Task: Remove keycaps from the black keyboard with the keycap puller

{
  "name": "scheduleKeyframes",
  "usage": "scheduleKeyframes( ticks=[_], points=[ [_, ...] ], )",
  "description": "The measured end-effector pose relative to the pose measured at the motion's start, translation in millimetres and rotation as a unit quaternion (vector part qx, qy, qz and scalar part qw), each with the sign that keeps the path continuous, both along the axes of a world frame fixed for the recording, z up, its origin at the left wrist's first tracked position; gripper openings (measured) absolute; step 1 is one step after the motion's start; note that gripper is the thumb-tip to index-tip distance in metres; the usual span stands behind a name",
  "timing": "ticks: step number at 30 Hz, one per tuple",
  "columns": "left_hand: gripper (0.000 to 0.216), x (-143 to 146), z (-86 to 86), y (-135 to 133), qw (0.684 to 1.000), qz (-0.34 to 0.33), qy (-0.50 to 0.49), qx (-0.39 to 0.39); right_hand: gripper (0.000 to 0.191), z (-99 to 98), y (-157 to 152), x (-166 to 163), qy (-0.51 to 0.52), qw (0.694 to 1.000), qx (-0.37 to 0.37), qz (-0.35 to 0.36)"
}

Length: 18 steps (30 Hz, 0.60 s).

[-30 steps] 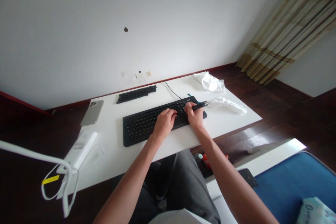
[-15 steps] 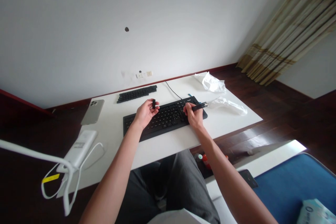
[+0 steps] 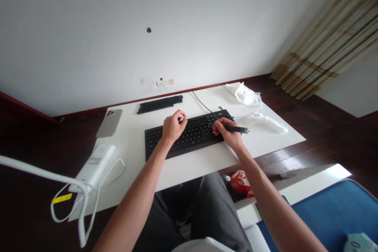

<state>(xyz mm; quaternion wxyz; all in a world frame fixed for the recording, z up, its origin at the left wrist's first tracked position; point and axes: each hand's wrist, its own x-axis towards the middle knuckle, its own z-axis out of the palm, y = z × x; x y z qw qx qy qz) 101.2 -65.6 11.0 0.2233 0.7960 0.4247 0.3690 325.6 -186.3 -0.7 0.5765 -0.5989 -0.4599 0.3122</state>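
Note:
A black keyboard (image 3: 195, 132) lies across the white table, with many of its keys looking bare. Over its middle, my left hand (image 3: 172, 128) is curled closed, thumb and forefinger pinched. A small dark piece, apparently a black keycap (image 3: 180, 118), shows between them, mostly hidden. My right hand (image 3: 230, 137) grips a black pen-like tool (image 3: 237, 129) above the keyboard's right end; its back end, with metal-looking tips, points right, and the working end is hidden by my fingers. Behind the keyboard sits a block of loose black keycaps (image 3: 159, 104) laid in rows.
A phone (image 3: 109, 123) and a white power strip (image 3: 96, 161) with a looping cable lie on the left. Crumpled clear plastic (image 3: 245, 94) and a second plastic piece (image 3: 267, 122) lie at right. A red packet (image 3: 239, 183) is below the table's front edge.
My left hand has turned and curled inward, so the black piece between its fingers is now mostly covered. My right hand still holds the tool, tilted slightly differently. The view has shifted slightly.

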Motion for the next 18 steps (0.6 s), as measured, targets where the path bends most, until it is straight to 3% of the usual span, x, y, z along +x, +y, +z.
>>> scheduleKeyframes(
  ticks=[6,11,18],
  points=[
    [0.031,-4.0,4.0,0.9,0.998,0.045,0.043,0.032,0.055,8.7,-5.4,-4.1,0.013,0.997,-0.047,-0.054],
    [0.032,-4.1,3.0,1.2,0.998,0.041,0.042,0.026,0.057,11.2,0.3,-7.4,-0.049,0.995,-0.072,-0.042],
    [0.032,-5.2,4.9,1.8,0.998,0.045,0.035,0.026,0.060,8.0,3.6,-8.9,-0.026,0.992,-0.110,-0.054]
  ],
)
